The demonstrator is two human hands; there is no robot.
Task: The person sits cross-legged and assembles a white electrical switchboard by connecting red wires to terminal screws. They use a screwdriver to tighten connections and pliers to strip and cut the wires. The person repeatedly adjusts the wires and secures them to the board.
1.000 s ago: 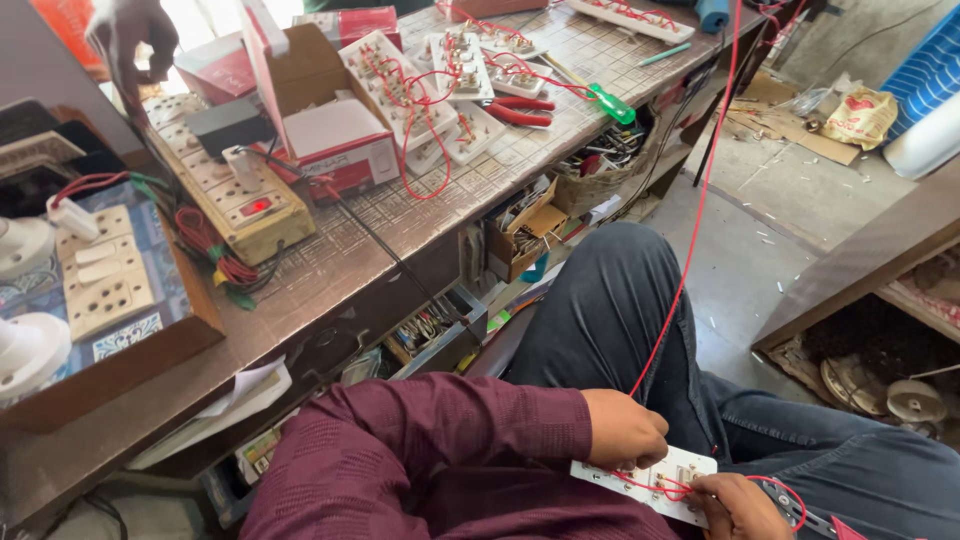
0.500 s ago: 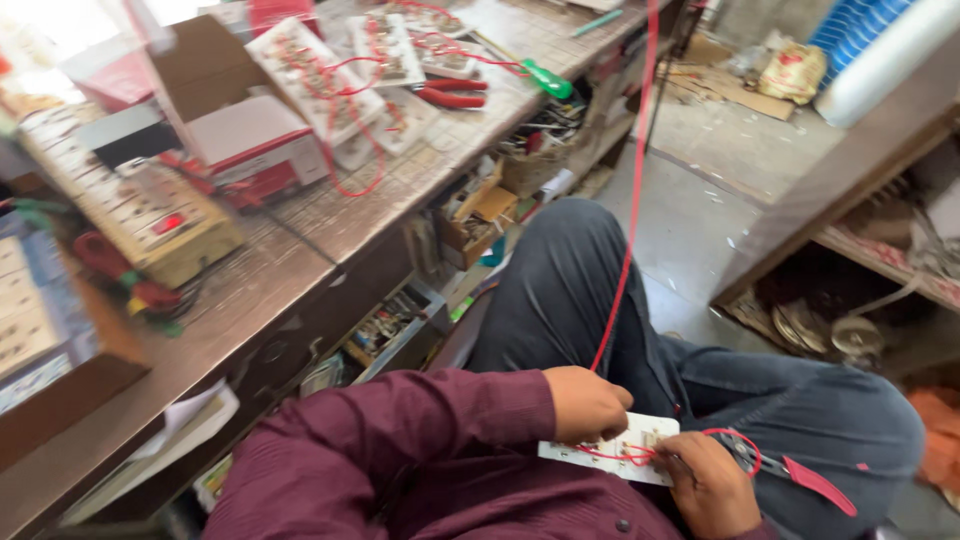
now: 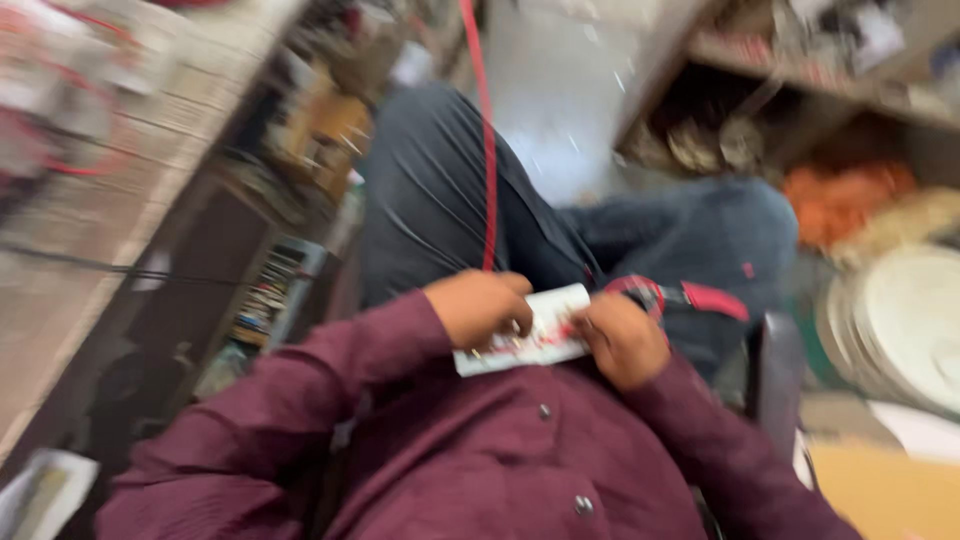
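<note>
I see my left hand (image 3: 478, 308) and right hand (image 3: 622, 340) both closed on a white switch plate (image 3: 535, 335) held against my chest; the plate lies between them, left on its left end, right on its right. A red wire (image 3: 488, 160) rises from it. Beyond, a blurred workbench (image 3: 110, 230).

- You are sitting in a small electrical workshop, though the view is blurred.
- At the left of the frame runs a worn workbench (image 3: 120, 250), with cluttered cubbyholes (image 3: 265, 295) of small parts under it.
- A red wire (image 3: 488, 150) hangs down the middle.
- At the upper right, open shelves (image 3: 800, 80) hold jumbled scrap, and pale round spools (image 3: 900, 330) sit at the right edge.
</note>
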